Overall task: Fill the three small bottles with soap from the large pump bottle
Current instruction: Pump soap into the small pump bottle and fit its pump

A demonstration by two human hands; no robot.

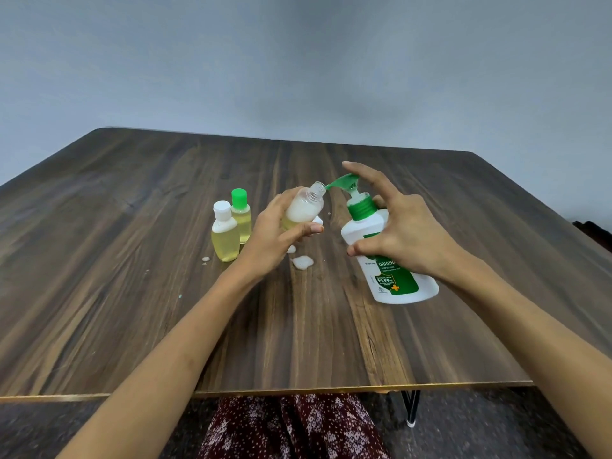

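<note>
Seen from the head camera, the left hand (281, 233) grips an uncapped small bottle (303, 207), tilted with its mouth touching the green spout (339, 182) of the large pump bottle (381, 246), which the right hand (397, 226) holds by thumb and fingers, forefinger stretched over the pump head. Two capped small bottles, one white-capped (225, 235) and one green-capped (241, 215), stand full just left on the wooden table (132, 260), with soap blobs (302, 261) spilled nearby. This looks like the third, last fill, part done; next likely calls for steady presses with the mouth kept under the spout.

Showing: three small bottles — white-capped bottle (225, 236), green-capped bottle (241, 215), uncapped bottle (304, 207); one large pump bottle (381, 250); two hands — left hand (275, 240), right hand (402, 226).
</note>
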